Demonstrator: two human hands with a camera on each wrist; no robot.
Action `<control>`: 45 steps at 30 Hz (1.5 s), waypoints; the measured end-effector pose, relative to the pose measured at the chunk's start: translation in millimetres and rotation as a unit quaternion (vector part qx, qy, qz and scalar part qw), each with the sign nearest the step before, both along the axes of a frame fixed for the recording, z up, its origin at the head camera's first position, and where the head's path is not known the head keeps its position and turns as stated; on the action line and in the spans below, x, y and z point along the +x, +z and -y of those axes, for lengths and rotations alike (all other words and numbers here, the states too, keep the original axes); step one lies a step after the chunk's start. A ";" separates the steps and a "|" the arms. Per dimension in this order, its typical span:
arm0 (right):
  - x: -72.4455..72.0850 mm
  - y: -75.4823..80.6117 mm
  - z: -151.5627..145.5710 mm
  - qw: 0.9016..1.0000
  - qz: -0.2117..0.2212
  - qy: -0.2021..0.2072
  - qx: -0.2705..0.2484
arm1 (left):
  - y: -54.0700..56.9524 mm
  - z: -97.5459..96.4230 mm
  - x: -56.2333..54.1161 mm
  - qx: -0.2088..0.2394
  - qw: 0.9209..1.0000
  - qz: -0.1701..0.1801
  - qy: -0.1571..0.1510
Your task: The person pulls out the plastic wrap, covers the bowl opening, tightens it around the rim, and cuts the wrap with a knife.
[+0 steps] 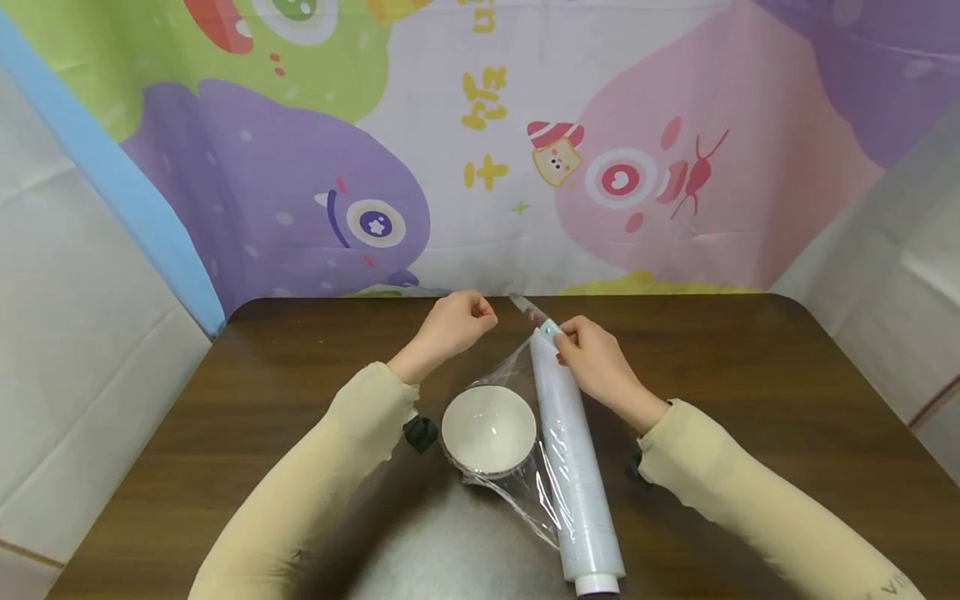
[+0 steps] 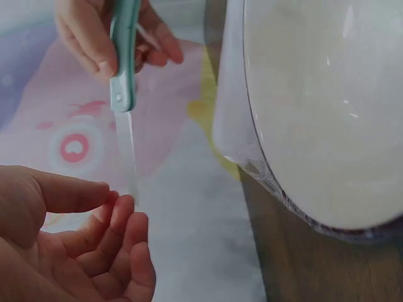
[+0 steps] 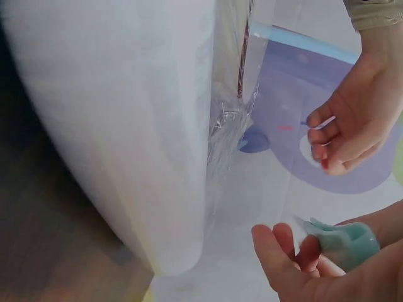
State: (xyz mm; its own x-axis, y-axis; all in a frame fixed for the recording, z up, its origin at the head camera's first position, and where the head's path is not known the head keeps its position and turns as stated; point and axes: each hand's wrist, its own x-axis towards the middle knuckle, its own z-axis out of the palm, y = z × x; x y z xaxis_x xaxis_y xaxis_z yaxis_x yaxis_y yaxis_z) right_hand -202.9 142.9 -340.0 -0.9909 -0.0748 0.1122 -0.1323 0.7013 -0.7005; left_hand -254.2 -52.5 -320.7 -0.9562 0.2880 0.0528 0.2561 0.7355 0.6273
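Note:
My right hand [image 1: 596, 358] grips the mint-green handle [image 2: 126, 44] of a folding knife, its blade [image 1: 528, 310] out and pointing away to the upper left. Near the blade's tip, my left hand [image 1: 459, 323] is raised with loosely curled fingers and nothing in them. In the left wrist view its thumb [image 2: 69, 194] comes close to the index fingertip. Below the hands stands a white bowl [image 1: 489, 431], with clear cling film [image 1: 517, 500] gathered about its rim. That film runs to a long roll of cling film [image 1: 573, 467] lying right beside the bowl.
A dark wooden table [image 1: 720, 400] carries the things. Behind its far edge hangs a cloth [image 1: 480, 233] printed with cartoon monsters. Pale walls [image 1: 90, 375] flank the table on both sides. A dark wrist strap [image 1: 420, 433] shows under the left sleeve.

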 end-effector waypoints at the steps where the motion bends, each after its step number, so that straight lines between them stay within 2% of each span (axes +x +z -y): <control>1: -1.1 0.3 1.1 1.000 -0.005 -0.003 0.006 | -0.9 -1.9 -2.4 -0.002 1.000 0.010 -0.001; 7: -5.5 -2.3 9.3 0.999 -0.032 -0.002 0.023 | -6.7 -14.1 -16.4 -0.030 0.997 0.070 -0.016; 13: -7.1 -13.3 13.5 0.998 -0.046 -0.002 0.050 | -16.8 -25.8 -27.4 -0.055 0.989 0.137 -0.020; 16: -6.8 -17.5 15.4 0.997 -0.042 -0.009 0.058 | -21.9 -32.5 -29.3 -0.085 0.985 0.149 -0.028; 19: -5.7 -20.4 16.9 0.997 -0.037 -0.014 0.067 | -25.7 -38.0 -29.0 -0.097 0.981 0.164 -0.034; 31: 0.3 -24.7 20.9 0.994 -0.060 -0.009 0.087 | -35.3 -41.2 -29.6 -0.090 0.981 0.173 -0.009; 39: 2.0 -25.0 27.9 0.989 -0.081 -0.011 0.119 | -36.7 -37.2 -29.0 -0.087 0.987 0.133 -0.023; 43: -0.2 -22.9 30.1 0.987 -0.071 -0.008 0.141 | -38.6 -35.9 -29.0 -0.076 0.988 0.130 -0.024; 45: -3.1 -19.8 31.8 0.987 -0.053 -0.004 0.152 | -40.2 -34.8 -29.4 -0.066 0.989 0.133 -0.022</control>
State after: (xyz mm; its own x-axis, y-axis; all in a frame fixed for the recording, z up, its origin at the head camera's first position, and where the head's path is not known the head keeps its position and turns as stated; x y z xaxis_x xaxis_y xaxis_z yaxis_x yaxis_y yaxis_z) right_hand -205.9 111.1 -359.8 -0.9753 -0.1140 0.1892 -0.1879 0.8783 -0.4396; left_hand -283.6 -17.7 -361.0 -0.9174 0.3171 -0.2406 0.1283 0.8078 0.5754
